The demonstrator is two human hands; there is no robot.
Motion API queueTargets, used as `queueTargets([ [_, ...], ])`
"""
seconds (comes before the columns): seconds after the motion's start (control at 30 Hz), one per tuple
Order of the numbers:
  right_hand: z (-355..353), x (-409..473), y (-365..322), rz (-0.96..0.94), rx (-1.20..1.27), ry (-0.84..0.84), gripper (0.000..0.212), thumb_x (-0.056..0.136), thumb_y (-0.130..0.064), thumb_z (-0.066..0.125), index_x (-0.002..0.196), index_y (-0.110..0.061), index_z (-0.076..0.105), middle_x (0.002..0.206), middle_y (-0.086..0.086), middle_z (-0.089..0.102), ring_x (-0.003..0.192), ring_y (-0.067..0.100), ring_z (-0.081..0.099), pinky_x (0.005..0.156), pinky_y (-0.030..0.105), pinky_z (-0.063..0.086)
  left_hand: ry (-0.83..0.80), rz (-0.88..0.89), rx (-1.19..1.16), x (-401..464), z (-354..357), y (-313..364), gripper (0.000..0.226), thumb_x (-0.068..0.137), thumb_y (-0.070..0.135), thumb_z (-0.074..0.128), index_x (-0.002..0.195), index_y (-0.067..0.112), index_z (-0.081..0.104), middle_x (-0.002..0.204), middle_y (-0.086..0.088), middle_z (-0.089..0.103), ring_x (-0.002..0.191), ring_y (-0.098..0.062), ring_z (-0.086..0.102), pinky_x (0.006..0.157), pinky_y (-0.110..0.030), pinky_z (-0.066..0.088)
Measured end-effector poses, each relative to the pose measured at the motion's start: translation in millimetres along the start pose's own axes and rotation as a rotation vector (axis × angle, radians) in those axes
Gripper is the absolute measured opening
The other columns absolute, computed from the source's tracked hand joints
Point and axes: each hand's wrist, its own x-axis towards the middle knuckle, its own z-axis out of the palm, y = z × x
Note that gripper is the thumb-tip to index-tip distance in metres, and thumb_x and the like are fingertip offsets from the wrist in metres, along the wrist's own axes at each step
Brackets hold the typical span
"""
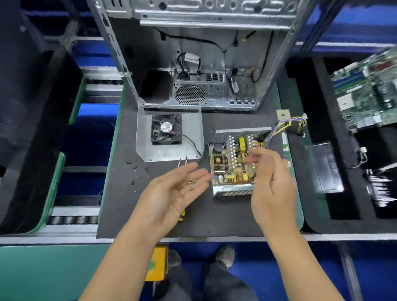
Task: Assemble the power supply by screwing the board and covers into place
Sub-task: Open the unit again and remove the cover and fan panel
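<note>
The open power supply case (233, 191) sits on the dark mat with its circuit board (229, 159) inside and a bundle of coloured wires (285, 125) leading off to the back right. My left hand (174, 193) is held palm up beside it, fingers straight, with a few small brass screws (192, 183) lying on the fingers. My right hand (272, 180) hovers over the board's right side, blurred, its fingertips drawn together; whether they hold a screw is unclear. The metal cover with its black fan (166, 129) lies flat to the left.
Several loose black screws (134, 173) are scattered on the mat (124, 206) left of my left hand. Two screwdriver shafts (183, 161) poke out behind that hand. An empty computer chassis (198, 57) stands at the back. A motherboard (378, 89) lies at the far right.
</note>
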Motion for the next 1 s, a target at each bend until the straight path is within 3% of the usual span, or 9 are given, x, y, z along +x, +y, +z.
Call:
queueTargets([
  [0.07,-26,8,15,0.049,0.017,0.066,0.036,0.104,-0.047,0.025,0.112,-0.04,0.06,0.1,-0.021,0.066,0.099,0.007,0.057,0.082,0.011,0.039,-0.032,0.007,0.087,7,14,-11,0.033,0.089,-0.011,0.05,0.12,-0.007,0.06,0.117,-0.026,0.069,0.11,-0.038,0.069,0.08,-0.032,0.06],
  [0.13,-47,14,30,0.094,0.016,0.117,0.034,0.105,-0.045,0.026,0.11,-0.042,0.059,0.1,-0.023,0.066,0.101,0.015,0.058,0.086,0.022,0.043,-0.035,0.016,0.151,12,26,-20,0.033,0.093,-0.015,0.045,0.12,-0.006,0.06,0.117,-0.024,0.07,0.11,-0.034,0.069,0.081,-0.028,0.059],
  [0.3,-101,29,78,0.234,-0.044,0.232,0.037,0.1,-0.04,0.027,0.108,-0.034,0.063,0.096,-0.02,0.068,0.106,0.017,0.055,0.092,0.035,0.043,0.016,0.071,0.213,26,58,-37,0.035,0.079,-0.005,0.059,0.114,-0.007,0.062,0.108,-0.024,0.073,0.103,-0.029,0.073,0.077,-0.022,0.059],
  [0.47,-122,32,116,0.337,-0.108,0.163,0.031,0.101,-0.036,0.033,0.101,-0.034,0.064,0.096,-0.018,0.068,0.095,0.007,0.052,0.086,0.035,0.041,0.167,0.173,0.234,37,71,-39,0.02,0.083,0.001,0.063,0.102,-0.005,0.066,0.087,-0.015,0.076,0.081,-0.017,0.076,0.068,-0.017,0.058],
  [0.53,-122,33,128,0.353,-0.127,0.124,0.026,0.101,-0.038,0.039,0.097,-0.034,0.064,0.095,-0.013,0.068,0.096,0.013,0.054,0.085,0.035,0.041,0.238,0.191,0.235,40,68,-38,0.017,0.081,0.005,0.067,0.097,-0.002,0.069,0.082,-0.009,0.076,0.075,-0.012,0.075,0.064,-0.014,0.057],
  [0.63,-122,35,142,0.368,-0.142,0.048,0.018,0.099,-0.037,0.049,0.092,-0.034,0.065,0.088,-0.012,0.067,0.089,0.009,0.058,0.087,0.027,0.044,0.306,0.204,0.255,42,66,-38,0.015,0.076,0.014,0.071,0.087,0.004,0.071,0.074,-0.003,0.073,0.063,-0.005,0.07,0.055,-0.012,0.054],
  [0.73,-122,36,150,0.338,-0.165,-0.034,0.014,0.098,-0.031,0.055,0.09,-0.037,0.064,0.086,-0.015,0.067,0.085,-0.001,0.057,0.073,0.011,0.04,0.327,0.201,0.261,44,67,-42,0.012,0.077,0.02,0.07,0.075,0.009,0.075,0.069,-0.001,0.07,0.056,-0.003,0.064,0.051,-0.011,0.052],
  [0.87,-130,38,162,0.286,-0.236,-0.043,0.013,0.098,-0.022,0.058,0.096,-0.03,0.067,0.089,-0.018,0.065,0.087,-0.005,0.057,0.071,0.004,0.038,0.328,0.22,0.198,45,69,-48,0.01,0.089,0.012,0.064,0.092,0.004,0.07,0.077,-0.003,0.074,0.067,-0.006,0.07,0.06,-0.014,0.055],
  [1.0,-147,37,175,0.326,-0.256,-0.019,0.013,0.098,-0.019,0.056,0.099,-0.026,0.067,0.093,-0.012,0.067,0.089,-0.002,0.059,0.073,0.007,0.039,0.297,0.222,0.172,47,79,-55,0.013,0.093,-0.002,0.057,0.101,-0.003,0.067,0.087,-0.01,0.077,0.082,-0.014,0.075,0.071,-0.018,0.059],
])
